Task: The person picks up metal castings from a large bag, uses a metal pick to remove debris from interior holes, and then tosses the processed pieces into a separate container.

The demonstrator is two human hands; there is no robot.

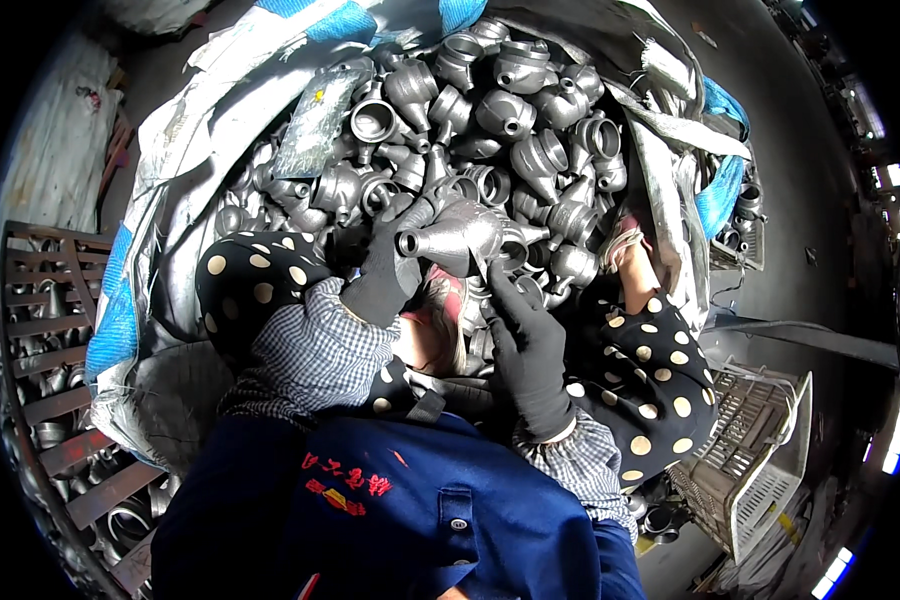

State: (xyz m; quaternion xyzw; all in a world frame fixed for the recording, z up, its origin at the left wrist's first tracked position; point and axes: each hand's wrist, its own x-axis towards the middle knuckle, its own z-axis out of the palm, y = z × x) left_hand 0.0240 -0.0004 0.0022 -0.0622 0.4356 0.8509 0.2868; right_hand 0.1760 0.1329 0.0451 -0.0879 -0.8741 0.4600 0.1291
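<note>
A grey cone-shaped metal casting [460, 240] is held up in front of me, its narrow open nozzle pointing left. My left hand [385, 270], in a dark grey glove, is closed around its left and far side; some fingers are hidden behind it. My right hand [528, 350], gloved the same way, is to the lower right of the casting. Its index finger stretches up to the casting's underside and seems to touch it, while the other fingers are apart. Beneath and beyond both hands lies a heap of similar grey castings [540, 165].
A large white woven sack [175, 175] with blue straps surrounds the heap. A flat, dull plate [315, 125] lies on the castings at the left. Brown metal slats [55, 360] with castings behind them stand at far left. A pale plastic crate [750, 450] is at lower right.
</note>
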